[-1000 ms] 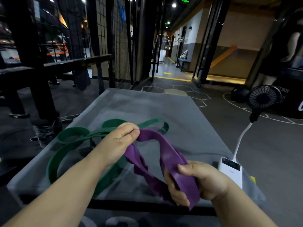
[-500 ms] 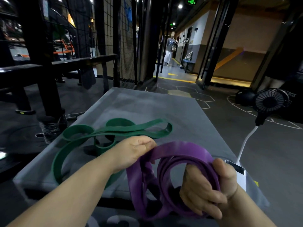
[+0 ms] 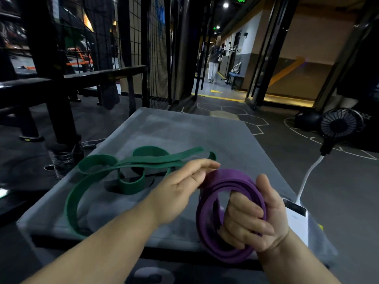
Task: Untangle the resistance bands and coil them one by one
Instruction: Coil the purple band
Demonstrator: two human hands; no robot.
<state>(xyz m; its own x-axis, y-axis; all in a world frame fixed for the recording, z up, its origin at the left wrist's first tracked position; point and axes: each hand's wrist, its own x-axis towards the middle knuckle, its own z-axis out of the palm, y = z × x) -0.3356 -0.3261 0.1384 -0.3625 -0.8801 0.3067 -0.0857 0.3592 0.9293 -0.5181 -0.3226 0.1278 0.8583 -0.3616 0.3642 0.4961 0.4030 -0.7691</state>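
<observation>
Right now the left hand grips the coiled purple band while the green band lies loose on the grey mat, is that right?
No. In the head view the right hand grips the coiled purple band; the left hand only touches its top with straight fingers. The green band does lie loose on the grey mat.

Purple band (image 3: 231, 181) matt rubber; green band (image 3: 71, 203) same; mat (image 3: 205, 136) grey cloth.

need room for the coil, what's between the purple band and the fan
Head view: a white power bank and the stalk to the fan, beyond the right hand gripping the purple band.
</observation>
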